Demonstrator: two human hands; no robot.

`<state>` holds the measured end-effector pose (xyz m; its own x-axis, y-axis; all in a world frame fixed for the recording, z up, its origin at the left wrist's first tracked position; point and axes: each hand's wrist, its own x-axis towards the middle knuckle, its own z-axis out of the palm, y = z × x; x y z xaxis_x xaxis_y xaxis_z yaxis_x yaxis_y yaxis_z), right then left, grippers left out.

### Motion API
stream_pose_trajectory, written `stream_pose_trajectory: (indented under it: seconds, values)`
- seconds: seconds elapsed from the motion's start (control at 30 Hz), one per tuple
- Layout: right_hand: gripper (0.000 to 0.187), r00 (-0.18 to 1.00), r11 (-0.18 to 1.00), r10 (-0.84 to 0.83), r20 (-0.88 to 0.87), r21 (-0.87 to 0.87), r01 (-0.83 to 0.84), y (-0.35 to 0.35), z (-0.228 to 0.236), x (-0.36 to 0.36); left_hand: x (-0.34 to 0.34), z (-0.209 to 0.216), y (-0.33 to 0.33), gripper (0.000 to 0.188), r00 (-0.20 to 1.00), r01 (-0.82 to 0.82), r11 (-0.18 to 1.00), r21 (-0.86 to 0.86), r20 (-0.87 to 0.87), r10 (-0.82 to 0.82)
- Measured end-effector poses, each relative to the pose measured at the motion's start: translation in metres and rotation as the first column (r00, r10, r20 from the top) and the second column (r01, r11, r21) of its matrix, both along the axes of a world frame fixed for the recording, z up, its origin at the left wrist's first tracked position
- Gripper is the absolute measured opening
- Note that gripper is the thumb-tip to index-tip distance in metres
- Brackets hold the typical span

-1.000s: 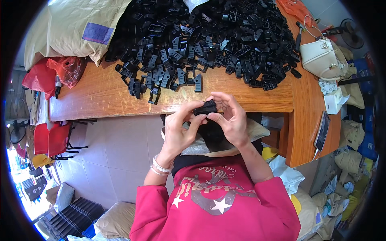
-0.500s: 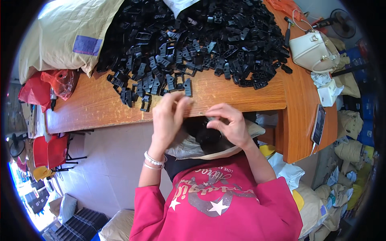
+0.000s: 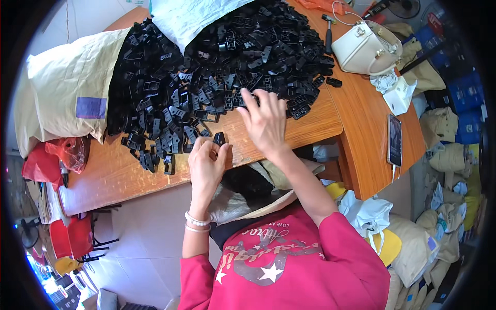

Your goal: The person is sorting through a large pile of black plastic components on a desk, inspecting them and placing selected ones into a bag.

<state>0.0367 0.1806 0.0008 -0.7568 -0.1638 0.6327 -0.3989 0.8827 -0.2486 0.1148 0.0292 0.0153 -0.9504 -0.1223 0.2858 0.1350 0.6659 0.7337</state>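
Note:
A large heap of small black plastic parts (image 3: 170, 98) covers the far part of the wooden table (image 3: 119, 181). Near the table's front edge, my left hand (image 3: 205, 164) pinches one small black plastic part (image 3: 220, 138) between thumb and fingers. My right hand (image 3: 266, 123) reaches forward over the near edge of the heap, fingers spread and apparently holding nothing. Its fingertips hover at or just touch the parts; which of the two I cannot tell. On my lap lies an open sack (image 3: 297, 192) with a dark inside that holds black things.
Pale sacks (image 3: 62, 88) (image 3: 191, 20) lie against the heap. Red plastic bags (image 3: 49, 163) sit at the left edge. To the right are a hammer (image 3: 328, 35), a cream handbag (image 3: 364, 49), a tissue pack (image 3: 398, 98) and a phone (image 3: 394, 139) on a cable.
My right hand has moved from above the lap sack forward to the heap and opened. My left hand now rests lower by the table edge with a black part. The view has shifted.

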Motion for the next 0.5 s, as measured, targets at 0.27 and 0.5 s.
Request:
stream_pose_trajectory:
  seconds: [0.27, 0.5]
  values:
    - [0.031, 0.984, 0.985, 0.170, -0.046, 0.049, -0.167, 0.012, -0.010, 0.010, 0.009, -0.002, 0.005, 0.027, 0.961, -0.064, 0.686, 0.725, 0.230, -0.154]
    - [0.036, 0.958, 0.876, 0.238, -0.161, -0.391, -0.283, 0.003, -0.005, 0.013, 0.014, -0.004, -0.006, 0.033, 0.922, -0.146, 0.661, 0.736, 0.344, -0.180]
